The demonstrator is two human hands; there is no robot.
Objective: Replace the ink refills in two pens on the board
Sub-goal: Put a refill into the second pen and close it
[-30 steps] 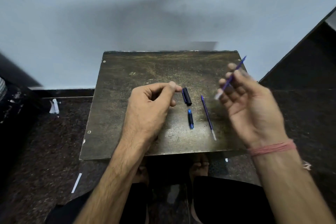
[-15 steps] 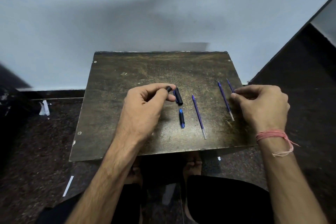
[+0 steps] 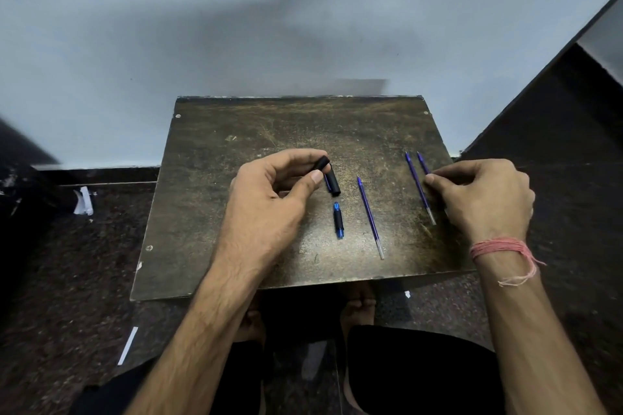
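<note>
A worn dark wooden board [image 3: 236,145] lies on the floor in front of me. My left hand [image 3: 269,199] pinches a black pen barrel [image 3: 322,163] just above the board's middle. Beside it lie a black pen cap [image 3: 333,183] and a short blue-and-black tip section [image 3: 338,220]. One blue refill [image 3: 369,217] lies right of these. Two more blue refills lie near the right edge, the inner one [image 3: 419,187] free. My right hand [image 3: 482,195] rests there, its fingertips closed on the outer refill [image 3: 422,162], which is mostly hidden under the hand.
A pale wall rises right behind the board. Dark speckled floor surrounds it, with white paper scraps [image 3: 82,200] at the left and a white strip [image 3: 127,345] at the lower left. My knees and bare feet [image 3: 357,305] sit under the board's front edge.
My right hand has brought the refill down from the air to the board's right side, beside another refill. My left hand has stayed put and shows more of the black barrel.
</note>
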